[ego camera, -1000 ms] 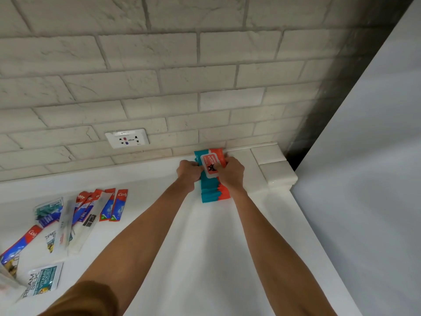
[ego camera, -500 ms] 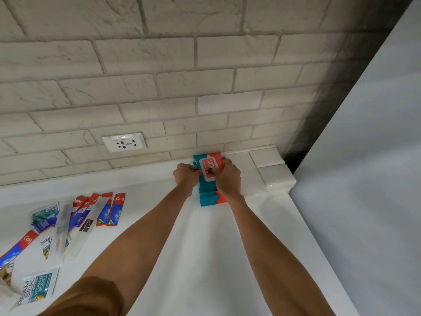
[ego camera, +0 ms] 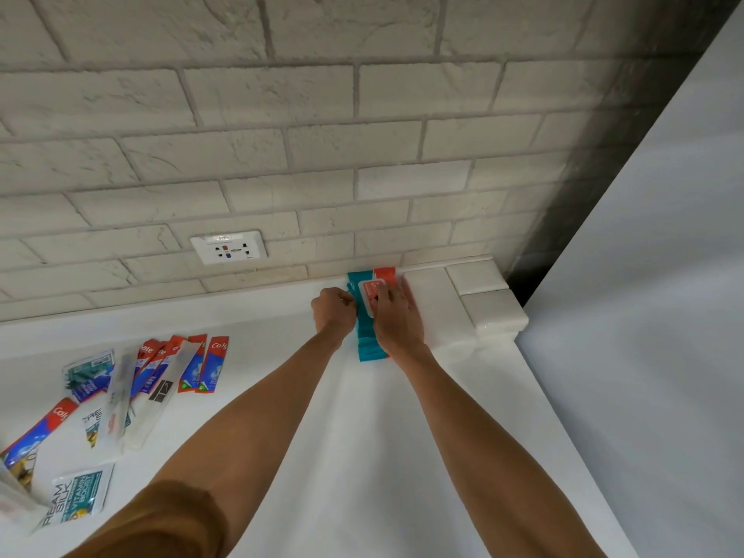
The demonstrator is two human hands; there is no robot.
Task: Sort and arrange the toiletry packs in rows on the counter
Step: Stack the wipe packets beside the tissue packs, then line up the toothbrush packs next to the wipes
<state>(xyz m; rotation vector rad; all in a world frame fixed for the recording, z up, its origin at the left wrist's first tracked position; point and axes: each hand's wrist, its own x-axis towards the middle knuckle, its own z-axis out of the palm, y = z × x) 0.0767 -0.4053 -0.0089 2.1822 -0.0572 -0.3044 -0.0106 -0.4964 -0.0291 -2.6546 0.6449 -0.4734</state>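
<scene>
Nearest the camera, a brown sleeve (ego camera: 161,521) covers the left upper arm and is cut off by the bottom edge. Both bare forearms stretch away over the white desk (ego camera: 354,457).

At the lower left, a Cream Silk sachet (ego camera: 78,495) lies flat, its first letter hidden under a blurred clear wrapper (ego camera: 16,501) that runs out of frame. Beyond it a Colgate sachet (ego camera: 38,432) is clipped by the left edge. Further on sits a loose heap: long clear toothbrush packs (ego camera: 155,396) lie across a fan of red and blue Colgate sachets (ego camera: 205,366), covering most of their print, with a teal sachet (ego camera: 86,374) beside them whose text is too small to read.

At the far edge of the desk, against the brick-tile wall (ego camera: 282,155), a stack of teal and orange wipe packs (ego camera: 368,344) lies just left of a raised white tile ledge (ego camera: 479,304). The right hand (ego camera: 396,320) lies over the stack, its grip pressed on the white flap label of the top pack, hiding much of it. The left hand (ego camera: 334,312) is curled at the stack's left side, touching it; whether its grip pinches the packs or only rests against them I cannot tell.

A white wall socket (ego camera: 228,246) sits on the wall to the left. A plain white panel (ego camera: 644,316) fills the right side.
</scene>
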